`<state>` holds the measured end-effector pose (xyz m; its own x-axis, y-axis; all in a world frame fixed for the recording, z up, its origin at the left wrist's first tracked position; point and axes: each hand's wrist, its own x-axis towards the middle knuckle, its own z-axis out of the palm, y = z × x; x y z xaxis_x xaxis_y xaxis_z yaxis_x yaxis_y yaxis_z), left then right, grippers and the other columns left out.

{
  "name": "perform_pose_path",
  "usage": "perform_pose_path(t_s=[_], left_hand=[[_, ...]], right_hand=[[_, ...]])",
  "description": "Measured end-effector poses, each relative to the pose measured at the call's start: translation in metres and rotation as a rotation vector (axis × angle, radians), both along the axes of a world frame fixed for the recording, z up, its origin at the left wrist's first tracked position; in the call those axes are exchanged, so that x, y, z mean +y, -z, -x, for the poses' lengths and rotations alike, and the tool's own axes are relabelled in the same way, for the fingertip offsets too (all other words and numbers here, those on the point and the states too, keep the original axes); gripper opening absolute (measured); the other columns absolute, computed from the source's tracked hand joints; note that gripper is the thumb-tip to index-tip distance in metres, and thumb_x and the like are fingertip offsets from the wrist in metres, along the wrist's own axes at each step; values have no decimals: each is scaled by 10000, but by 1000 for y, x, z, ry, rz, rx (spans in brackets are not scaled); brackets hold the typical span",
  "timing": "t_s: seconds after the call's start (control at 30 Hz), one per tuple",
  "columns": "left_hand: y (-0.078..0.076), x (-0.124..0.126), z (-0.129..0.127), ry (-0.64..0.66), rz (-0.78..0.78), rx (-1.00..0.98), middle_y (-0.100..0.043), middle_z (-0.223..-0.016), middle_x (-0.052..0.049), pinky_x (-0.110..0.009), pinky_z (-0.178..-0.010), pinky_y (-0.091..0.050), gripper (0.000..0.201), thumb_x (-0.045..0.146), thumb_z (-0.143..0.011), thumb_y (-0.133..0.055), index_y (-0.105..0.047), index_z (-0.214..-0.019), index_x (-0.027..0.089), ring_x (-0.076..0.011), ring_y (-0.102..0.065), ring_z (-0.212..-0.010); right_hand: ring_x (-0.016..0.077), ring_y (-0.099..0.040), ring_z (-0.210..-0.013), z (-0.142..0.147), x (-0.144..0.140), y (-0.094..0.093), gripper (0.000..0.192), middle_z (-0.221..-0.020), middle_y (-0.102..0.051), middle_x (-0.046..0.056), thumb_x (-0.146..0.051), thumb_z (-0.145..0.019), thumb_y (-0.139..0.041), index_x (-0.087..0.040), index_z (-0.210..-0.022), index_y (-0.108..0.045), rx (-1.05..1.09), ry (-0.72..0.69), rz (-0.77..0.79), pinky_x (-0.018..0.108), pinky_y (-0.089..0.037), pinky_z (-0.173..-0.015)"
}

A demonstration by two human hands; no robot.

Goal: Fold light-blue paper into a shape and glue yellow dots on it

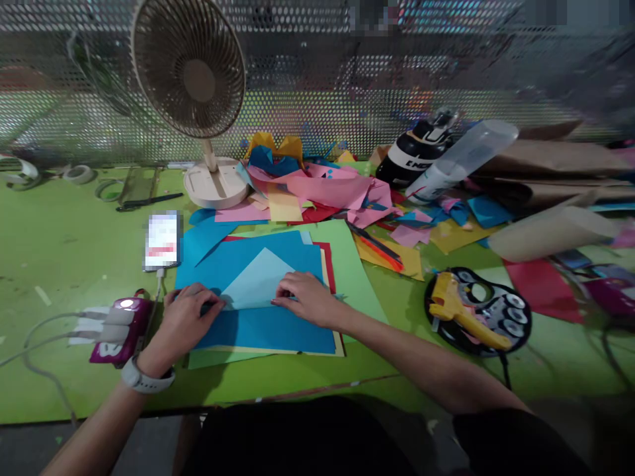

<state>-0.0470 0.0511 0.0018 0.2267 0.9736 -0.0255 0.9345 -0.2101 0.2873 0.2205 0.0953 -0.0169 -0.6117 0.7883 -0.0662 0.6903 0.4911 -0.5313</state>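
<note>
A light blue sheet of paper [260, 277], showing as a triangle with its point away from me, lies on a stack of darker blue sheets [278, 330]. At its left corner, my left hand [191, 317] has its fingers curled together on the paper; a watch is on that wrist. My right hand [305, 297] pinches the near edge toward the right corner, with the fingertips pressed together. Parts of both side corners are hidden under my fingers. Edges of cream, red and green sheets stick out beneath the blue stack.
A fan [198, 79] stands at the back, beside heaped paper scraps [322, 188]. On the left are a charging phone [163, 239] and a purple power strip [122, 330]. Right lie a box cutter [380, 248], a black tray with a yellow glue gun [466, 311], and bottles [417, 155].
</note>
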Motion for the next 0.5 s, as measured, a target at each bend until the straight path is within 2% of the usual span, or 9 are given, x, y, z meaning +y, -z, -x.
perform_pose_path(t_s=[0.1,0.2,0.3,0.33,0.37,0.43,0.5], left_hand=[[-1,-8,6,-72,-49,84,-678,-929,-73,-448,-907,-398,300,406,-919,-462,-653,-796,211,-262,-624,-928],[-10,-18,4,-101,-139,224,-670,-902,-93,-530,-977,-349,349,420,-934,-430,-660,-793,198,-291,-621,-908],[-22,-23,-12,-132,-242,350,-675,-871,-135,-631,-1064,-214,383,404,-941,-427,-686,-786,169,-348,-610,-974],[-24,-24,-21,-138,-282,357,-687,-926,-154,-647,-1089,-160,375,378,-948,-420,-699,-829,156,-361,-600,-1030],[-25,-25,-32,-143,-327,352,-683,-1069,-172,-656,-1110,-103,366,342,-963,-394,-703,-930,148,-365,-576,-1113],[-20,-25,-57,-41,-412,274,-582,-1338,-180,-627,-1147,-33,404,325,-993,-335,-634,-1183,131,-335,-484,-1282],[-6,-25,-81,178,-390,163,-453,-1474,-167,-551,-1183,-35,535,443,-995,-314,-489,-1366,101,-282,-371,-1390]], right_hand=[[185,-581,-882,0,0,1,201,-887,-653,28,-366,-929,-597,-187,-849,-643,2,-3,-1,311,-348,-735],[188,-582,-881,0,0,1,176,-882,-654,30,-343,-918,-617,-185,-844,-644,11,-7,-2,308,-349,-734],[186,-582,-879,0,0,1,178,-884,-656,29,-341,-918,-618,-182,-841,-646,6,-13,4,306,-348,-732],[185,-582,-878,0,0,1,176,-884,-656,27,-341,-915,-621,-182,-843,-647,3,-15,6,306,-347,-732],[185,-583,-879,0,1,2,172,-883,-657,25,-340,-913,-624,-183,-845,-648,-1,-17,6,306,-347,-733],[191,-582,-884,1,1,3,161,-884,-657,27,-332,-911,-627,-184,-851,-649,-17,-23,-8,309,-348,-734],[201,-578,-894,1,1,5,140,-894,-654,38,-302,-910,-626,-175,-854,-643,-50,-29,-38,316,-351,-736]])
